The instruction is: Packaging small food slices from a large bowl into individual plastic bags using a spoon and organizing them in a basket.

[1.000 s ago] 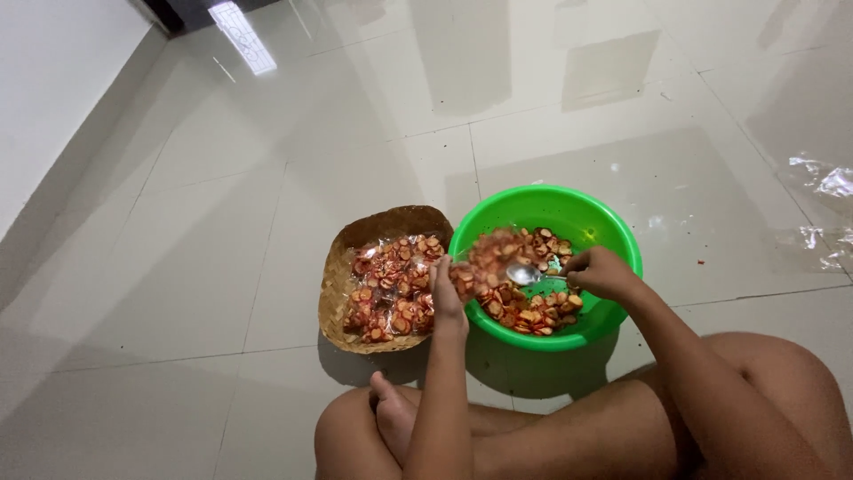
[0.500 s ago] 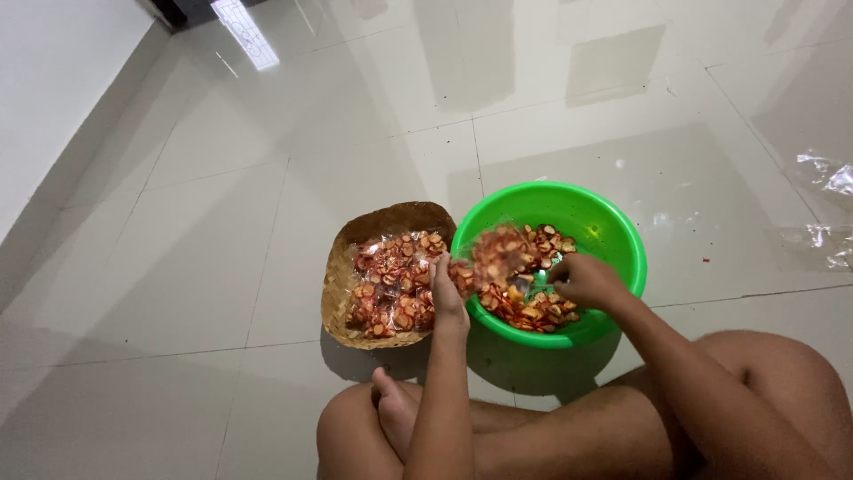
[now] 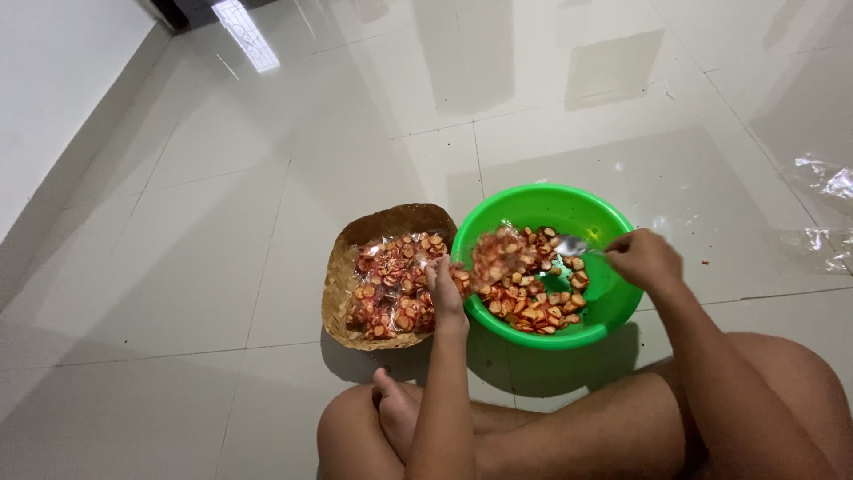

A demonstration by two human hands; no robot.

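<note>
Spoon (image 3: 573, 245) in your right hand (image 3: 644, 260): its long axis lies nearly level, bowl pointing left over the green basin (image 3: 613, 222), handle hidden in your closed fingers. It looks small, shiny and metal. Your left hand (image 3: 444, 289) pinches a clear plastic bag (image 3: 495, 255) of red-orange chips, holding it above the basin's left rim. More chips lie in the basin and in packets on the woven bamboo tray (image 3: 342, 280) just beside it, on the tiled floor (image 3: 222, 222).
</note>
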